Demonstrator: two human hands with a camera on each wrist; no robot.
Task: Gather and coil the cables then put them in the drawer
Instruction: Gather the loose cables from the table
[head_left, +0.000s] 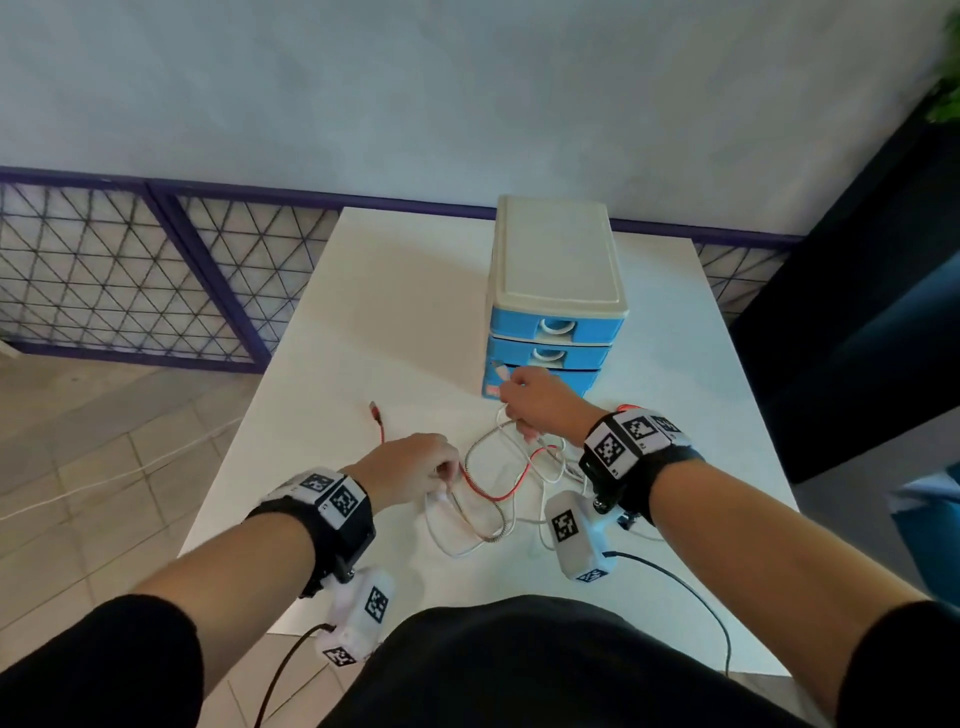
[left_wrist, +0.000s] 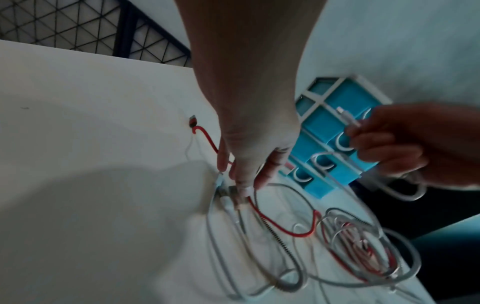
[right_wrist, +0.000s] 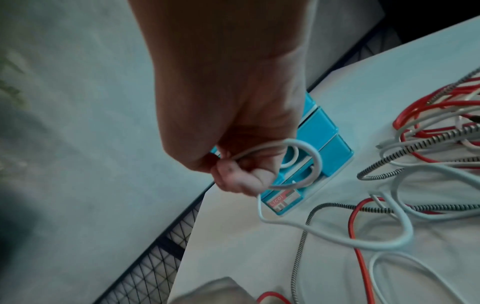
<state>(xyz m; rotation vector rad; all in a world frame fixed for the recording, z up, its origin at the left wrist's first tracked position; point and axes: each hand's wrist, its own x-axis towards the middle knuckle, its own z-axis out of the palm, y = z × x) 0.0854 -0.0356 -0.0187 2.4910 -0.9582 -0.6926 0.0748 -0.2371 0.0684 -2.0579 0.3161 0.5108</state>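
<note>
In the head view our forearms come first, then the cables (head_left: 488, 488), a loose tangle on the worktop (head_left: 395, 291) between our hands. Our left hand (head_left: 410, 467) pinches cable ends at the tangle's left edge. Our right hand (head_left: 540, 402) is raised in front of the drawers (head_left: 556, 332), which all look closed.

From the left wrist, our fingers (left_wrist: 241, 176) pinch a white plug, and the tangle spreads rightward toward our right hand (left_wrist: 397, 148).

From the right wrist, our right hand (right_wrist: 233, 160) is curled round a small loop of white cable (right_wrist: 306, 226), which trails down-right into the heap. We judge that the right hand, nearer the drawers, should keep coiling.
</note>
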